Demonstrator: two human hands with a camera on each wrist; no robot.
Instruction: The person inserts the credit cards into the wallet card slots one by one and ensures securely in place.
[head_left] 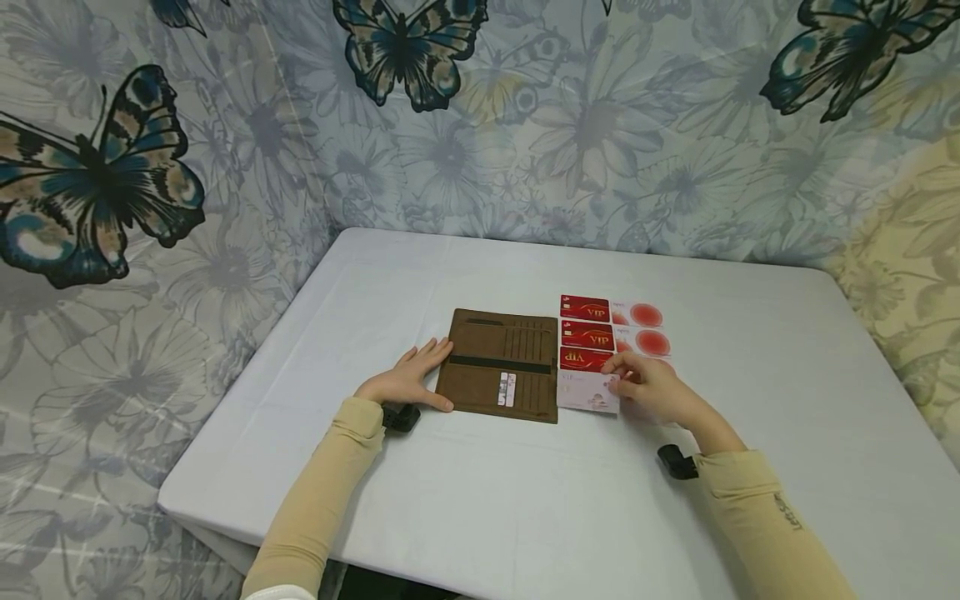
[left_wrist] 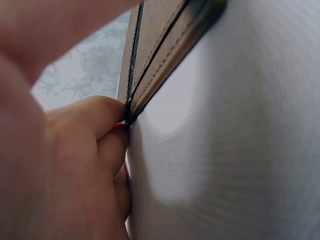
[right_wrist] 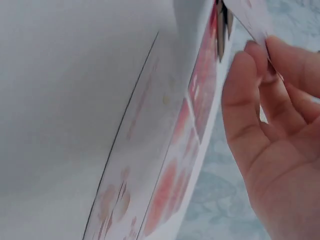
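Observation:
A brown wallet (head_left: 480,333) lies unfolded on the white table, its card slots facing up. My left hand (head_left: 408,377) rests at the wallet's left edge, fingers spread and thumb near the lower corner. Between thumb and fingers, my right hand (head_left: 656,390) pinches a pale pink VIP card (head_left: 581,390) by its right side, close to the wallet's right edge. In the right wrist view the held card (right_wrist: 252,17) tilts up from the fingertips. Red VIP cards (head_left: 585,335) are lined up above it, beside the wallet.
White cards with red circles (head_left: 647,314) lie right of the red ones. Another pale card (right_wrist: 132,145) is flat on the table below the right hand. Two whitish strips (head_left: 507,389) show in the wallet's lower half. A butterfly-patterned cloth (head_left: 450,167) hangs behind the table.

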